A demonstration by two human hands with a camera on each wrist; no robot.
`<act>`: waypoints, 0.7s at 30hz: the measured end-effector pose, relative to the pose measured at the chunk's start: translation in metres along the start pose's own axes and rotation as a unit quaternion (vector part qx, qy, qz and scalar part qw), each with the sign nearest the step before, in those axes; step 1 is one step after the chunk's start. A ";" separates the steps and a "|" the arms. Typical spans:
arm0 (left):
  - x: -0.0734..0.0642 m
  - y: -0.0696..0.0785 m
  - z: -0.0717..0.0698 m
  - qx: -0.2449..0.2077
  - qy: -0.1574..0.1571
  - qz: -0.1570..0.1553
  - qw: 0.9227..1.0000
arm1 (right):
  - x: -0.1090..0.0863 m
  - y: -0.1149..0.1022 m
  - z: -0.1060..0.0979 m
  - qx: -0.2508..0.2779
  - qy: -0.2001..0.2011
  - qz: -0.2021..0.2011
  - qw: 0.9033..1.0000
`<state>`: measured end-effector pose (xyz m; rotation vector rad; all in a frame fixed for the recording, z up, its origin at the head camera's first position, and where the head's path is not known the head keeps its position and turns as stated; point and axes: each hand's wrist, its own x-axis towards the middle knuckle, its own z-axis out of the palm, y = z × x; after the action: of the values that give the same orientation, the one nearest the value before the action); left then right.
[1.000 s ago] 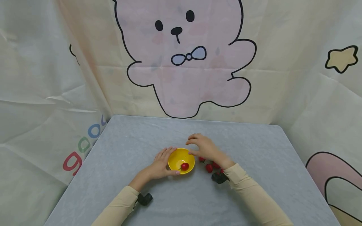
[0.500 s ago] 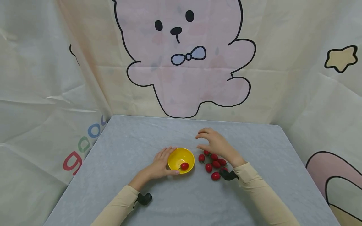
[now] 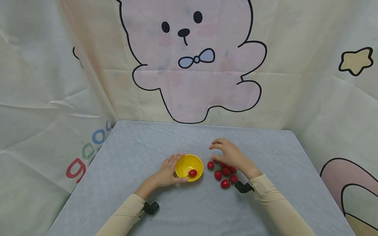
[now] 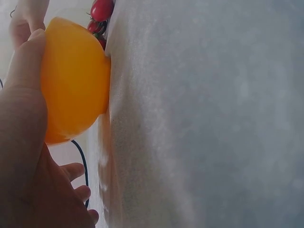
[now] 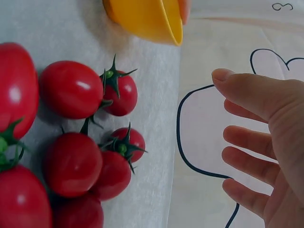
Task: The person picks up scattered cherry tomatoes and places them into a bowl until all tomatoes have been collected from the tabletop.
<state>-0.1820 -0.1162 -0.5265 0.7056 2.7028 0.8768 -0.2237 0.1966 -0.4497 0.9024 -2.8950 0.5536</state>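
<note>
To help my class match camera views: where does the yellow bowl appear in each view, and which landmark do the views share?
Head: the yellow bowl is midway across, below centre.
Left wrist: the yellow bowl is at upper left, seen from the side.
Right wrist: the yellow bowl is at top middle, partly cut off.
Shared landmark: the red tomatoes outside it.

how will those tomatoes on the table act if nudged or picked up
The tomatoes would probably roll if nudged, given their rounded sides. Their glossy skin suggests they may slip when pinched. The leafy green tops on some could snag and slow a roll.
</note>
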 end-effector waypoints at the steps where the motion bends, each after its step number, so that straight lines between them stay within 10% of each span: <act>1: 0.000 0.000 0.000 -0.001 0.002 0.002 1.000 | -0.001 0.001 0.000 0.001 0.000 0.002 1.000; 21: 0.001 -0.002 0.001 -0.004 0.001 -0.009 1.000 | -0.014 0.014 0.023 -0.015 -0.025 -0.016 0.999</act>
<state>-0.1830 -0.1168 -0.5283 0.6765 2.7022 0.8848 -0.2192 0.2065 -0.4782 0.9716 -2.9183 0.4910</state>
